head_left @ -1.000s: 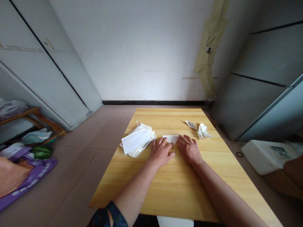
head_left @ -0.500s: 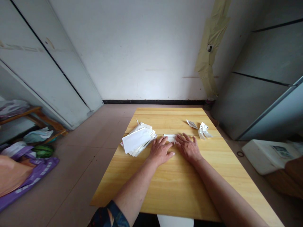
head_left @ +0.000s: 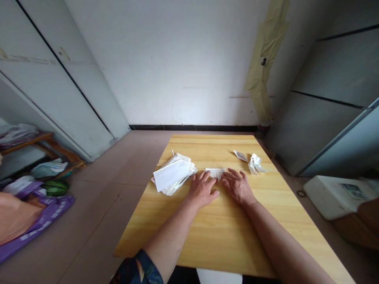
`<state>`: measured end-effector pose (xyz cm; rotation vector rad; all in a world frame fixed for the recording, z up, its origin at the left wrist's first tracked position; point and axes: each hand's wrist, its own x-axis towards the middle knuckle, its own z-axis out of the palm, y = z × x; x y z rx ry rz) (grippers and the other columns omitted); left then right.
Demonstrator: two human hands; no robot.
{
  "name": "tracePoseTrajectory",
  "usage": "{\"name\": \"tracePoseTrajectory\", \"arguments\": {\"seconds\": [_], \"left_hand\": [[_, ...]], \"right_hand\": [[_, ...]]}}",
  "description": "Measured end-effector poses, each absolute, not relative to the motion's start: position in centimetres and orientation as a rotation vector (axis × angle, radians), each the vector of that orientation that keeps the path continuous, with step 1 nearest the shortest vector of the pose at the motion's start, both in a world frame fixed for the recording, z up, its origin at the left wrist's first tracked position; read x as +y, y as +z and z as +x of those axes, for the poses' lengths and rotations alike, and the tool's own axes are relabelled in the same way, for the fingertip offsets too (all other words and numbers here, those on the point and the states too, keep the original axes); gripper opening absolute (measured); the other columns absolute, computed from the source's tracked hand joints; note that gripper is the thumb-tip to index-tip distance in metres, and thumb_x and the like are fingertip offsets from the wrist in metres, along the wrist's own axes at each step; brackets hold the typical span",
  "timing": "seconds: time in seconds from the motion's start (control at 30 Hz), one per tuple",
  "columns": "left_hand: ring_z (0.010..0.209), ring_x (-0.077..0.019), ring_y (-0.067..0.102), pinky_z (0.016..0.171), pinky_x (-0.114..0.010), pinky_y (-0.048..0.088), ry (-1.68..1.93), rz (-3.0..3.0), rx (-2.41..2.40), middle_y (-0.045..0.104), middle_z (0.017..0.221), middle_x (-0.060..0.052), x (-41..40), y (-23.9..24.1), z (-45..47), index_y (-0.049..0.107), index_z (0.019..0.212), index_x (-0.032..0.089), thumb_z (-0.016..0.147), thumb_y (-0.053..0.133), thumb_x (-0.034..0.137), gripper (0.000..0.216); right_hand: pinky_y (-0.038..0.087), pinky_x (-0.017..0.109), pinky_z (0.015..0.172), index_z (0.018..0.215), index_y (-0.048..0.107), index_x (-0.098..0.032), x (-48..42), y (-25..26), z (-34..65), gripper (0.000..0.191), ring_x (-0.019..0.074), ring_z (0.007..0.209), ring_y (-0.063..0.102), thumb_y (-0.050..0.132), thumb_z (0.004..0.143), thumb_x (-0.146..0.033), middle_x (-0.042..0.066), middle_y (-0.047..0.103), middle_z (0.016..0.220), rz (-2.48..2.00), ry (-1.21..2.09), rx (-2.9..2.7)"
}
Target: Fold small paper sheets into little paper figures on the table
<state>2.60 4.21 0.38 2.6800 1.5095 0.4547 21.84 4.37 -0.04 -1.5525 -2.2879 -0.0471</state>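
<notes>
A small piece of white paper [head_left: 216,172], creased along its far edge, lies on the wooden table between my hands. My left hand [head_left: 203,188] rests flat on its left part, with the fingers spread and the thumb out to the side. At the paper's right end is my right hand [head_left: 237,186], palm down with its fingers stretched out. Parts of the paper are hidden under my fingers. To the left of my left hand is a loose stack of white papers [head_left: 173,175].
Folded paper pieces, one flat [head_left: 241,156] and one standing up crumpled [head_left: 256,164], lie at the table's [head_left: 219,232] far right. A white box [head_left: 334,196] stands on the floor to the right. Purple bags and a watermelon [head_left: 55,188] are at the left.
My right hand has slid slightly to the right, uncovering more of the paper's right end. My left hand stays on the paper.
</notes>
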Motion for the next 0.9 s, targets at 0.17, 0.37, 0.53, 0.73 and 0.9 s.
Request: {"name": "tracePoseTrajectory", "arguments": {"seconds": [0.17,0.37,0.53,0.73,0.9], "left_hand": [[0.132,-0.0291,0.034,0.106,-0.055,0.028,0.466,2.669,1.490,0.043,0.140,-0.008,4.3,0.5,2.6,0.053,0.120,0.028,0.080,0.060,0.047,0.045],[0.132,-0.0298,0.033,0.108,-0.056,0.026,0.461,2.656,1.483,0.043,0.140,-0.009,4.3,0.7,2.6,0.051,0.123,0.027,0.079,0.061,0.045,0.048],[0.132,-0.0289,0.034,0.108,-0.057,0.025,0.464,2.669,1.475,0.044,0.140,-0.007,4.3,0.7,2.5,0.054,0.121,0.029,0.080,0.060,0.045,0.045],[0.125,-0.0275,0.042,0.105,-0.053,0.029,0.523,2.675,1.400,0.051,0.134,-0.007,4.3,1.1,2.3,0.060,0.112,0.027,0.078,0.064,0.042,0.038],[0.115,-0.0255,0.050,0.100,-0.047,0.034,0.540,2.691,1.307,0.056,0.126,-0.004,4.2,1.5,2.4,0.065,0.108,0.029,0.077,0.064,0.039,0.033]], "right_hand": [[0.029,0.043,0.098,0.109,0.065,-0.024,4.1,0.7,21.4,0.032,0.0240,0.119,0.047,0.037,0.096,-0.034,0.007,0.063,0.120,-1.494,-0.020,-2.341],[0.032,0.037,0.095,0.108,0.065,-0.023,3.9,1.3,21.1,0.029,0.0220,0.110,0.051,0.042,0.095,-0.035,0.008,0.063,0.118,-1.462,-0.011,-2.357],[0.033,0.036,0.093,0.109,0.066,-0.023,3.8,1.2,21.0,0.030,0.0218,0.106,0.052,0.043,0.094,-0.037,0.008,0.062,0.117,-1.445,-0.029,-2.364],[0.037,0.033,0.089,0.110,0.065,-0.022,4.6,0.7,21.6,0.030,0.0206,0.101,0.054,0.042,0.094,-0.032,0.008,0.065,0.111,-1.464,0.045,-2.288],[0.037,0.039,0.091,0.118,0.060,-0.018,5.7,-0.1,21.9,0.034,0.0264,0.114,0.046,0.046,0.090,-0.031,0.012,0.057,0.126,-1.680,-0.032,-2.131]]}}
